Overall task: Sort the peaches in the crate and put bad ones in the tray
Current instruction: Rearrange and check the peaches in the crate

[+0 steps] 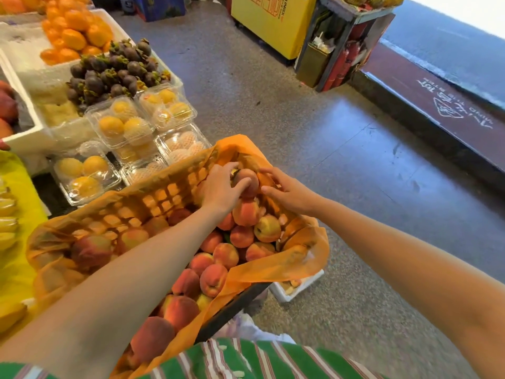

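A crate [235,306] lined with an orange plastic bag [276,265] holds several red-orange peaches [213,279]. At its far end my left hand [220,187] grips one peach [249,179], thumb curled under it and fingers over its top. My right hand [287,191] is just right of that peach, fingers stretched toward it and touching its side near the bag's edge. A white foam tray [299,289] with a few pieces of fruit sits on the floor by the crate's right side, mostly hidden by the bag.
To the left, clear boxes of yellow fruit [123,127], mangosteens [114,72] and oranges [73,36] fill white foam boxes. A yellow cloth [16,220] with bananas lies at the left edge. Speckled floor [273,91] stretches right; a yellow cabinet [276,20] stands far back.
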A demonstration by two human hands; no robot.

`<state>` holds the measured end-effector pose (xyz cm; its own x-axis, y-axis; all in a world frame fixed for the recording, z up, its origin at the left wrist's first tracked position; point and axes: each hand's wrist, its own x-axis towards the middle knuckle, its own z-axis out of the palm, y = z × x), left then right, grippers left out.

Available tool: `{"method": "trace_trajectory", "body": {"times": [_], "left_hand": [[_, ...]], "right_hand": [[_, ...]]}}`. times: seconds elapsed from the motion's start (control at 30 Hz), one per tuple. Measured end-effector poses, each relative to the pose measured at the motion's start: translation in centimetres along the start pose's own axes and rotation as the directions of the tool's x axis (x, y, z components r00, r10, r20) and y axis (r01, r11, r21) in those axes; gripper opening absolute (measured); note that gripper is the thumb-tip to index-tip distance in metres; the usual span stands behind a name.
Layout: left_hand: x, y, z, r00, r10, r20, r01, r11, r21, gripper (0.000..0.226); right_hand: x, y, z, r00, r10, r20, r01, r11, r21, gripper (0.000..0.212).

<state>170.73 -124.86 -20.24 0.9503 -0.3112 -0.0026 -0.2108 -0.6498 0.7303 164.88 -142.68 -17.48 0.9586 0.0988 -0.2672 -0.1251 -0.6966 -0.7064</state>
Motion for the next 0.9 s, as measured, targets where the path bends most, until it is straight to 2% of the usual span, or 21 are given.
{"method": "trace_trajectory", "body": {"times": [0.13,0.23,0.3,0.37,0.43,0.47,0.53,0.57,0.6,0.7,0.77,0.9], "left_hand": [[0.2,0.1,-0.5,0.997,0.037,0.064,-0.04,0.998,0.049,0.04],[0.1,-0.4,-1.5,0.992,0.058,0.116,-0.062,0.998,0.032,0.038],[-0.5,-0.8,-2.4,0.988,0.1,0.114,-0.105,0.994,0.04,0.034],[-1.4,-1.2,-3.8,0.982,0.115,0.149,-0.123,0.991,0.049,0.021],[-2.5,-1.9,-5.6,0.949,0.042,0.312,-0.062,0.996,0.057,0.014],[-3.2,-2.3,-6.5,0.898,-0.023,0.439,-0.008,0.998,0.069,0.016],[-5.1,-3.4,-8.0,0.721,-0.162,0.674,0.071,0.984,0.161,0.02],[-6.2,-4.1,-8.5,0.644,-0.225,0.731,0.076,0.97,0.232,0.02],[-7.3,-4.7,-8.9,0.604,-0.278,0.747,0.054,0.95,0.309,0.02],[-10.3,-6.4,-9.3,0.609,-0.337,0.718,-0.075,0.877,0.475,0.029],[-11.5,-7.3,-9.1,0.639,-0.327,0.696,-0.114,0.854,0.507,0.033],[-12.3,-8.4,-8.3,0.732,-0.267,0.627,-0.125,0.852,0.508,0.04]], "right_hand": [[0.1,0.1,-0.1,1.0,0.013,0.029,-0.013,1.0,-0.017,0.053],[0.3,0.1,-0.2,1.0,-0.023,-0.02,0.02,0.99,-0.138,0.055],[0.5,-0.3,-0.1,0.985,-0.125,-0.119,0.095,0.969,-0.23,0.056],[0.7,-1.5,0.2,0.95,-0.251,-0.185,0.201,0.947,-0.25,0.055],[1.0,-3.1,0.8,0.924,-0.339,-0.175,0.308,0.934,-0.181,0.044],[1.1,-4.0,1.3,0.93,-0.346,-0.122,0.332,0.936,-0.117,0.037],[1.0,-5.7,2.6,0.943,-0.321,0.085,0.326,0.943,-0.06,0.027],[1.1,-6.3,3.5,0.929,-0.301,0.214,0.326,0.94,-0.095,0.026],[1.1,-6.7,4.5,0.901,-0.266,0.341,0.332,0.931,-0.151,0.026],[1.3,-6.7,8.2,0.793,-0.146,0.592,0.378,0.879,-0.29,0.029],[1.4,-6.1,10.4,0.746,-0.085,0.661,0.402,0.848,-0.346,0.031],[1.8,-5.3,12.7,0.696,0.071,0.715,0.374,0.814,-0.444,0.039]]}}
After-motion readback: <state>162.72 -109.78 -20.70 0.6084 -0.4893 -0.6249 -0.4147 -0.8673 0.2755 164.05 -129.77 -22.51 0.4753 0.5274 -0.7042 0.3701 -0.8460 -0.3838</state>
